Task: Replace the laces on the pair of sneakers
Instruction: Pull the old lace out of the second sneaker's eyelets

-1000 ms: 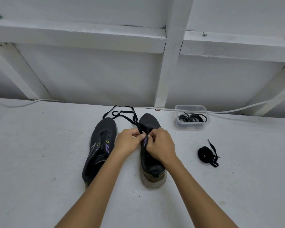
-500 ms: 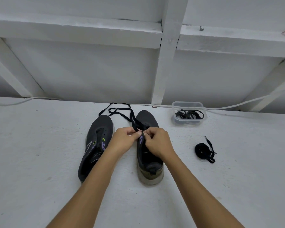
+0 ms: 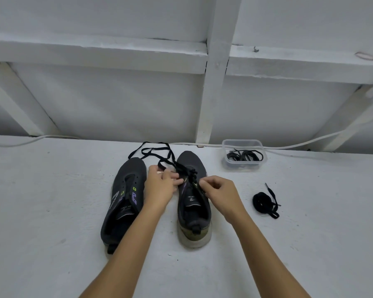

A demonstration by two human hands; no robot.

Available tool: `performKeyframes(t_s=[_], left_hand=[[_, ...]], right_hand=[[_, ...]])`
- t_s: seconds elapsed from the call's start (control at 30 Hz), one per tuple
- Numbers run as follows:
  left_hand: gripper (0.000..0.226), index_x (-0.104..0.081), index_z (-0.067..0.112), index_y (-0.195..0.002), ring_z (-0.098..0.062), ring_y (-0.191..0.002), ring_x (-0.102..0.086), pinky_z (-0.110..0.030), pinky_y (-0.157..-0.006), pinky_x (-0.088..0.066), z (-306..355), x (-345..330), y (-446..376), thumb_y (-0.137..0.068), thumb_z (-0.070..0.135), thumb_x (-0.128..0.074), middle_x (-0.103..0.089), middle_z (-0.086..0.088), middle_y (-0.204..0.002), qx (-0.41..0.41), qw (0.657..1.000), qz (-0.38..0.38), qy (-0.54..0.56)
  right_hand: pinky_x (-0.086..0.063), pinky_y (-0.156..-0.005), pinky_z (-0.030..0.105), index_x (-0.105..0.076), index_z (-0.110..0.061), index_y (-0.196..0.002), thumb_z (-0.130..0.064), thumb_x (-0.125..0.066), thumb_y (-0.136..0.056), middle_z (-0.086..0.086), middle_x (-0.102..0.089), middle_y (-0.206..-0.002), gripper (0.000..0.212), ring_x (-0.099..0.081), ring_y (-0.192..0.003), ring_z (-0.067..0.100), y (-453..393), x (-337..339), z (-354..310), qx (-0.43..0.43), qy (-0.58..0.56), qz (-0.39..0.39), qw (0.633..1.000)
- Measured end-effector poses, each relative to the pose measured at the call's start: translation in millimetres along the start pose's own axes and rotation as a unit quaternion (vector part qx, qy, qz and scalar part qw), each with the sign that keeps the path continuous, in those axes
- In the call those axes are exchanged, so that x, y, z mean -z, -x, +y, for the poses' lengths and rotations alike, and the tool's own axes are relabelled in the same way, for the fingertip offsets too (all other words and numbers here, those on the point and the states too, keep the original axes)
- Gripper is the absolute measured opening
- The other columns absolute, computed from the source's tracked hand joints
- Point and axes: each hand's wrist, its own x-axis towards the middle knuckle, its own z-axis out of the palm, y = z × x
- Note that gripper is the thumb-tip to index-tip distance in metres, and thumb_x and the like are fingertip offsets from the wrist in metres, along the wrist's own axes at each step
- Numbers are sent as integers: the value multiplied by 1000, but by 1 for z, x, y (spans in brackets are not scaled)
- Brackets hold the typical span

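Working at a white bench point(image 3: 52, 211); largest items first. Two dark sneakers sit toes away from me, side by side, apart. Left sneaker point(image 3: 125, 196): eyelets bare, no lace threaded. Right sneaker point(image 3: 193, 203): black lace point(image 3: 159, 153) threaded through the eyelets nearest the toe, its free ends trailing in loose loops over the bench past the toe of the left one.

My left hand point(image 3: 159, 190) sits between the two shoes, fingers curled and pinching a strand of that lace at the left eyelet row. My right hand point(image 3: 221, 193) is over the right eyelet row, fingertips pinched together on what looks like the other strand; the exact contact is too small to confirm.

Clear plastic tub point(image 3: 243, 155) near the wall holds a tangle of black laces. Bundled lace point(image 3: 265, 203) lies well to the right of the shoes, one tip sticking out.

Handling note: lace is light, limp and flat, so it will twist and snag on itself; best taken just behind the stiff tip and fed tip-first. Shoe upper is soft mesh and will give, so the eyelet edge wants bracing with the other hand. Sole is heavy enough that the shoe should stay put under gentle pulls. Judged stage: mid-lacing of the first shoe, second not yet begun.
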Motion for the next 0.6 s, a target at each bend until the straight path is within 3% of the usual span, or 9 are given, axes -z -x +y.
performKeyframes(t_s=[0.17, 0.23, 0.3, 0.37, 0.43, 0.47, 0.53, 0.6], left_hand=[[64, -32, 18, -148, -13, -96, -70, -46, -92, -56, 2, 5, 5, -94, 37, -61, -72, 11, -92, 5, 989, -22, -143], [69, -32, 21, -151, -3, -94, -63, -32, -89, -52, -1, 5, 14, -93, 43, -62, -67, 18, -93, -17, 982, -41, -186], [65, -34, 22, -151, 13, -83, -53, -9, -72, -40, -5, 4, 24, -96, 45, -58, -61, 26, -94, -41, 974, -62, -216], [53, -46, 25, -145, 19, -84, -51, -3, -67, -35, -10, 2, 33, -98, 49, -52, -63, 23, -106, -59, 970, -80, -223], [45, -58, 29, -135, 8, -101, -57, -6, -79, -38, -16, 1, 40, -98, 53, -49, -63, 20, -117, -85, 967, -100, -220], [41, -62, 31, -132, 4, -104, -57, -5, -81, -37, -18, 2, 42, -99, 51, -49, -62, 23, -113, -106, 962, -104, -227], [28, -70, 31, -117, 4, -90, -56, -1, -72, -38, -21, 4, 43, -102, 40, -48, -65, 23, -97, -151, 956, -96, -233], [30, -67, 32, -86, -4, -74, -57, -7, -64, -41, -19, 8, 39, -105, 35, -44, -67, 12, -78, -171, 949, -80, -253]], right_hand=[[-49, -74, 10, -73, -40, -78, -24, -73, -90, -29, -71, -77, 20, -67, -78, -7, -2, -2, 1, 47, 114, 24, 992], [-41, -67, 2, -75, -42, -81, -27, -75, -89, -35, -64, -71, 17, -64, -74, -10, -5, -1, -2, 81, 179, 23, 980], [-39, -67, 4, -81, -34, -91, -28, -74, -90, -32, -60, -72, 8, -60, -71, -10, -10, 0, -5, 110, 231, 12, 967], [-47, -72, 17, -81, -29, -94, -28, -72, -91, -22, -65, -79, 10, -59, -72, -3, -14, 1, -9, 129, 276, -5, 953], [-52, -78, 29, -80, -27, -95, -28, -69, -92, -12, -71, -91, 11, -62, -78, 5, -16, 3, -13, 146, 308, -22, 940], [-53, -80, 32, -80, -27, -96, -29, -69, -93, -9, -72, -95, 12, -63, -81, 8, -16, 4, -14, 153, 315, -32, 936], [-54, -82, 33, -80, -26, -99, -30, -69, -93, -7, -72, -100, 13, -64, -85, 10, -17, 6, -16, 158, 316, -53, 934], [-54, -84, 33, -79, -26, -102, -31, -69, -94, -7, -72, -102, 14, -65, -88, 11, -18, 6, -17, 151, 307, -64, 938]])
